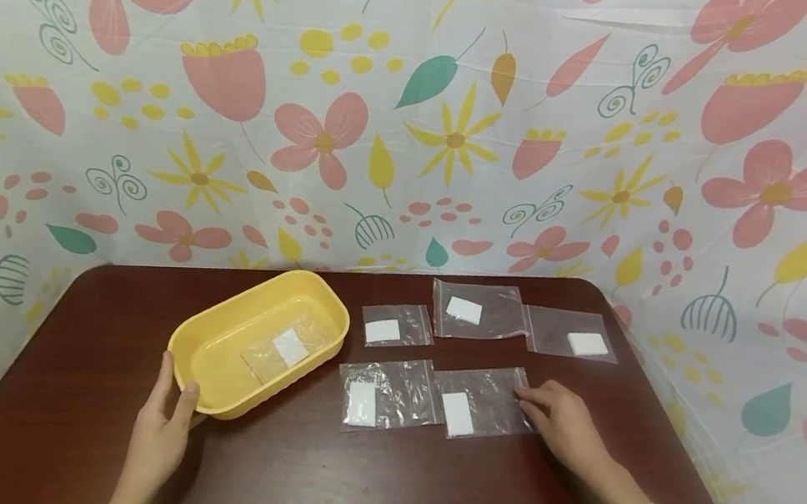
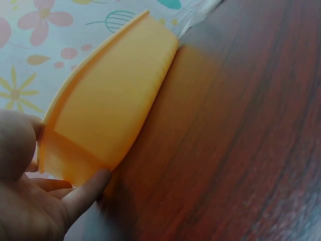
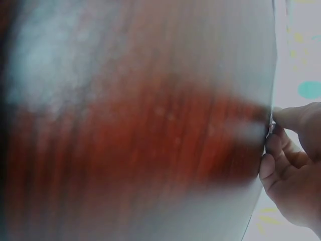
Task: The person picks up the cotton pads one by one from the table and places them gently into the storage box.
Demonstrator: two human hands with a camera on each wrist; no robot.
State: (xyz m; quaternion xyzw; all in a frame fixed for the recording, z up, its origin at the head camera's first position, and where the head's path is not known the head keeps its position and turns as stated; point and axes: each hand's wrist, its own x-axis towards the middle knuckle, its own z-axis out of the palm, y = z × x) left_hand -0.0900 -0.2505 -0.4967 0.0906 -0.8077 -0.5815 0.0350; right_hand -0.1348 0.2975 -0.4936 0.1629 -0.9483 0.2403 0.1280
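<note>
Watching remotely, I have the left hand (image 1: pixel 158 434) clamped on the tub (image 1: pixel 216 363), the right hand (image 1: pixel 567 428) pinching a bag (image 1: pixel 494 402) toward the bench's (image 1: pixel 314 485) right edge, seemingly a pick-up, next likely needing a lift tubward.

From my end I see a screened-off workspace: creased floral cloth (image 1: pixel 392 40) encloses a dark, wood-grained table (image 1: pixel 344 488) at the back and both sides. Whether this is a home, office or studio, I can't tell.
</note>
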